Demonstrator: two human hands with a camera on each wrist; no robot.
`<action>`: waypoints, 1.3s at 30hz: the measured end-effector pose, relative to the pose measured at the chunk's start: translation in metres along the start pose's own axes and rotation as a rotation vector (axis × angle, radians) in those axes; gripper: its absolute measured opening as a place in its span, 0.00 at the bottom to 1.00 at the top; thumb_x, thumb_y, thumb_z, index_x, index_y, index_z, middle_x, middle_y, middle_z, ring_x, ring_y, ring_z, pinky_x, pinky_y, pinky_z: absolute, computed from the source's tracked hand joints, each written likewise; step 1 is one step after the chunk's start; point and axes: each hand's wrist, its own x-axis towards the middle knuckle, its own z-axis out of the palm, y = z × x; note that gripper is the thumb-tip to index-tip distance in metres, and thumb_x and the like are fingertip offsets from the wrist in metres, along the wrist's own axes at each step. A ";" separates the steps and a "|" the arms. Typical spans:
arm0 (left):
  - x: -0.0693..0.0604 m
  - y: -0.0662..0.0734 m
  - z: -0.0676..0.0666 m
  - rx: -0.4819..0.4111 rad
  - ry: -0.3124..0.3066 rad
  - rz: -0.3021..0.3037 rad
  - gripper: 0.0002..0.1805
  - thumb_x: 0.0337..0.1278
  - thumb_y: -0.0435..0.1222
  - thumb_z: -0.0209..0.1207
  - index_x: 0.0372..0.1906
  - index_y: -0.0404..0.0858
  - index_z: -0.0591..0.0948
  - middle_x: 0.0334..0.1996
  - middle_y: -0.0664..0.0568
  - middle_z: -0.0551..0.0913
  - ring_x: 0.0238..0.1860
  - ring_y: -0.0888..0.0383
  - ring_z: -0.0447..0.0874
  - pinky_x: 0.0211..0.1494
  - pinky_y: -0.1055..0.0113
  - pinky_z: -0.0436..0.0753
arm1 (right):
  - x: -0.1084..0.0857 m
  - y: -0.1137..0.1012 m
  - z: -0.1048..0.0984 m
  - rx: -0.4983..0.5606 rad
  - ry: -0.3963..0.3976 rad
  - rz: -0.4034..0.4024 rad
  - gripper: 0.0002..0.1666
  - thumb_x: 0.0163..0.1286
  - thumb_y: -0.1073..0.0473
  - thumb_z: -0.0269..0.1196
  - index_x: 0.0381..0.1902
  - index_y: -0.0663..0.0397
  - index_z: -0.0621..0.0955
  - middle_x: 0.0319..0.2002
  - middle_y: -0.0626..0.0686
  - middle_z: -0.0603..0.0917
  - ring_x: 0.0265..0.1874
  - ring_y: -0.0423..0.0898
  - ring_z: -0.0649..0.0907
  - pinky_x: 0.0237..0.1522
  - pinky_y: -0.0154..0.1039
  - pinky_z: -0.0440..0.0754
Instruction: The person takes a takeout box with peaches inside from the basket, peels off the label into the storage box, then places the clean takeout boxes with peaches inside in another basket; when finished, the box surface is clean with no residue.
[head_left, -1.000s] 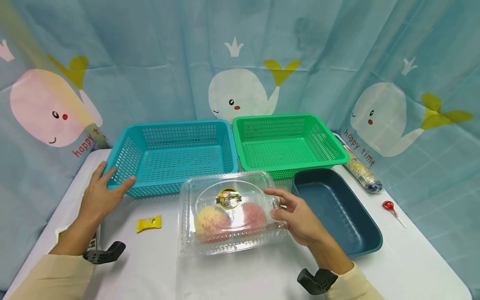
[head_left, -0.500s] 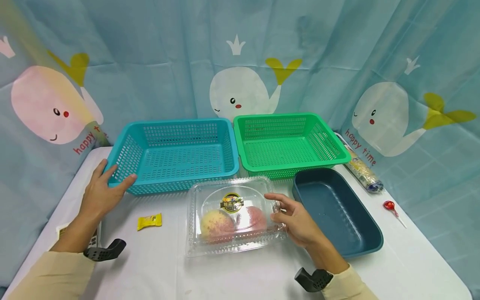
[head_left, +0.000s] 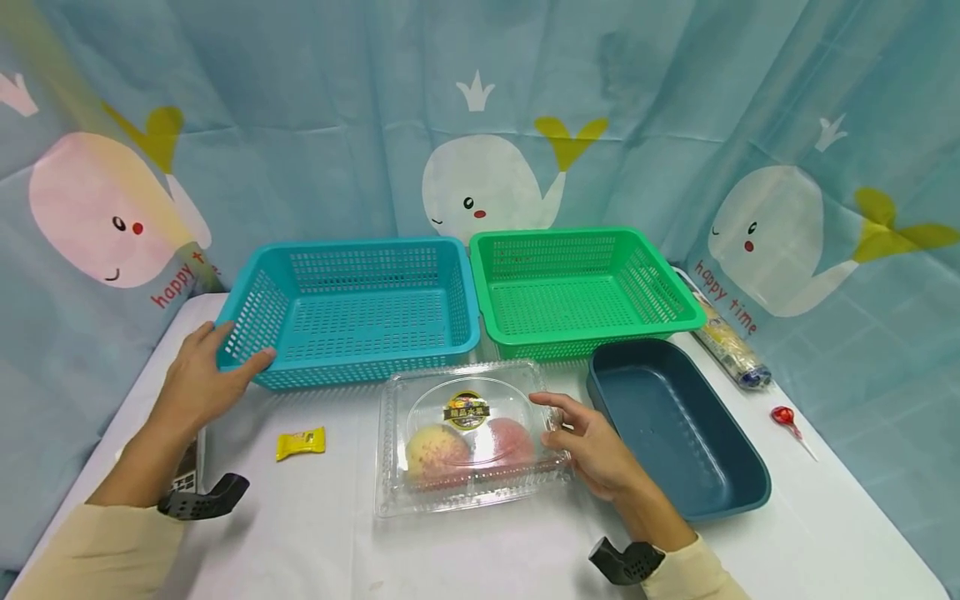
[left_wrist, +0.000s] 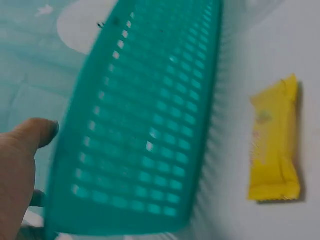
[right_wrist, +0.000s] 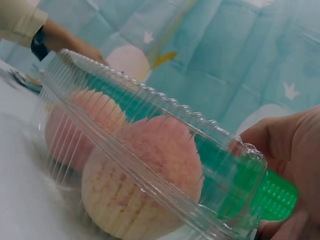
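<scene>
A clear plastic clamshell box [head_left: 442, 392] with two peaches inside [right_wrist: 155, 160] sits low at the middle of the white table, in front of the baskets. My right hand [head_left: 600, 450] grips its right end, with a finger along the top edge in the right wrist view. At the far left, my left hand [head_left: 198, 375] holds the near left corner of the blue basket [head_left: 360, 364]. Its thumb lies at the rim in the left wrist view, while the other fingers are mostly hidden. A yellow wrapped snack [head_left: 301, 443] lies between the hands, nearer the left.
A green basket [head_left: 592, 343] stands beside the blue one. The dark blue tub [head_left: 675, 425] is just right of my right hand. Further right lie a long wrapped package [head_left: 731, 354] and a red lollipop [head_left: 783, 417]. Another packet [head_left: 191, 467] is partly hidden under my left forearm.
The clamshell box has come down and shifted slightly right with my right hand still on it. My left hand keeps its place at the basket corner. The view has shifted a little.
</scene>
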 end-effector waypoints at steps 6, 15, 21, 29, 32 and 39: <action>-0.019 0.026 -0.016 0.021 0.103 0.055 0.47 0.62 0.56 0.56 0.76 0.35 0.51 0.71 0.27 0.43 0.66 0.23 0.45 0.51 0.22 0.58 | 0.001 0.001 0.001 -0.044 0.025 0.035 0.32 0.63 0.73 0.60 0.66 0.58 0.71 0.42 0.59 0.63 0.35 0.48 0.69 0.30 0.34 0.75; -0.063 0.079 -0.019 -0.084 0.178 0.256 0.45 0.59 0.47 0.64 0.75 0.39 0.56 0.69 0.31 0.54 0.64 0.26 0.56 0.49 0.24 0.64 | -0.002 0.001 -0.001 -0.068 0.036 0.035 0.32 0.63 0.71 0.61 0.67 0.58 0.71 0.46 0.64 0.64 0.36 0.50 0.72 0.31 0.38 0.80; -0.083 0.097 -0.013 -0.154 0.185 0.325 0.45 0.56 0.45 0.66 0.76 0.44 0.58 0.70 0.36 0.55 0.67 0.31 0.55 0.50 0.25 0.64 | -0.002 0.001 0.001 -0.073 0.038 0.017 0.32 0.63 0.72 0.60 0.66 0.58 0.72 0.37 0.59 0.63 0.34 0.49 0.73 0.30 0.39 0.80; -0.096 0.106 0.002 -0.225 0.158 0.358 0.44 0.56 0.43 0.67 0.75 0.47 0.59 0.69 0.38 0.58 0.64 0.34 0.61 0.50 0.33 0.73 | -0.001 0.002 0.001 -0.086 0.028 -0.023 0.31 0.62 0.73 0.60 0.65 0.60 0.72 0.35 0.58 0.63 0.30 0.46 0.71 0.28 0.37 0.81; -0.095 0.105 0.011 -0.265 0.122 0.368 0.42 0.57 0.42 0.66 0.75 0.47 0.60 0.70 0.39 0.58 0.64 0.35 0.61 0.51 0.35 0.74 | -0.001 0.003 0.001 -0.094 0.029 -0.031 0.31 0.62 0.73 0.60 0.65 0.60 0.72 0.35 0.58 0.63 0.29 0.45 0.70 0.27 0.37 0.80; -0.095 0.102 0.034 -0.333 -0.007 0.335 0.40 0.61 0.44 0.64 0.75 0.50 0.59 0.71 0.39 0.55 0.61 0.32 0.66 0.49 0.39 0.77 | -0.001 0.003 0.001 -0.110 0.030 -0.036 0.31 0.62 0.73 0.60 0.65 0.60 0.72 0.35 0.58 0.63 0.29 0.45 0.70 0.27 0.37 0.81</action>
